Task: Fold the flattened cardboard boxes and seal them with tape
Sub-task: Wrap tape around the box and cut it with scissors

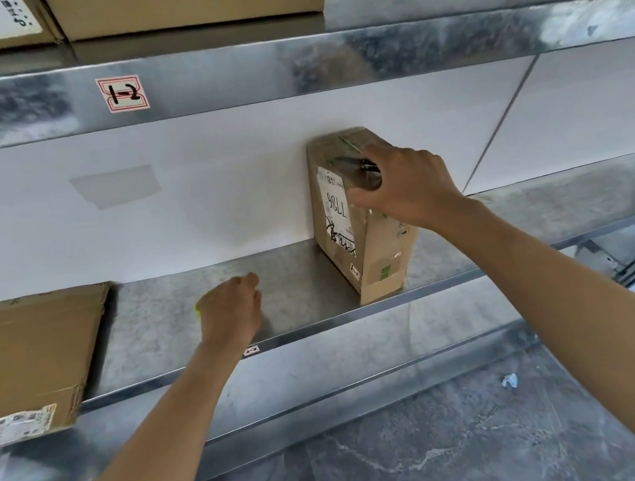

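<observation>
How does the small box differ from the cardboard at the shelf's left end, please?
The small box stands upright, folded and taped; the flat cardboard lies unfolded. The small box sits on the shelf; the flat cardboard overhangs its front edge. The right hand, holding a dark tool, touches the small box, not the flat cardboard. Both are brown with white labels.
</observation>
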